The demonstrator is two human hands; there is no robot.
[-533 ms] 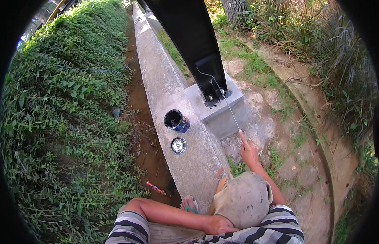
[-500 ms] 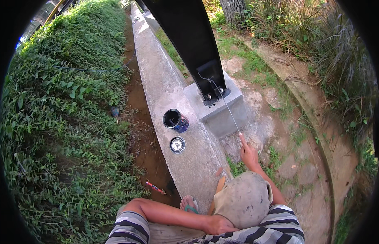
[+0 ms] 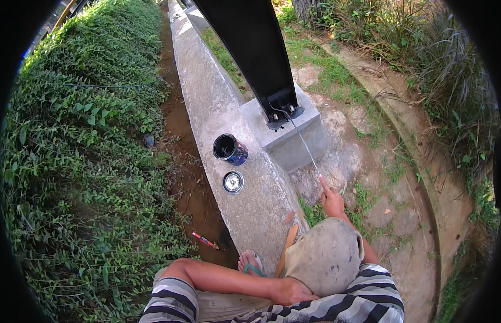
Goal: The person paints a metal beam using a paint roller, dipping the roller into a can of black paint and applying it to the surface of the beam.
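Note:
My right hand (image 3: 332,200) is closed around the handle end of a paint roller (image 3: 304,141) with a long thin metal rod. Its bent wire end reaches the foot of a black steel column (image 3: 256,48), where the dark roller head hardly shows against the black surface. Bolts stand at the column's foot, on a grey concrete block (image 3: 296,145). My left hand (image 3: 296,292) lies curled between my lap and my bent knee; its fingertips are mostly hidden. An open can of black paint (image 3: 230,150) stands on the concrete wall, its round lid (image 3: 233,182) beside it.
The low concrete wall (image 3: 202,81) runs away ahead, with my sandalled foot (image 3: 251,264) on it. Orange-brown strips (image 3: 287,248) lie by my knee. Left are a dirt trench with a red tube-like wrapper (image 3: 205,240) and dense greenery (image 3: 89,161). Stony ground (image 3: 382,210) lies right.
The roller's wire end has moved down the column toward its bolted foot. My right hand has shifted slightly, still gripping the handle. My left hand stays at my lap.

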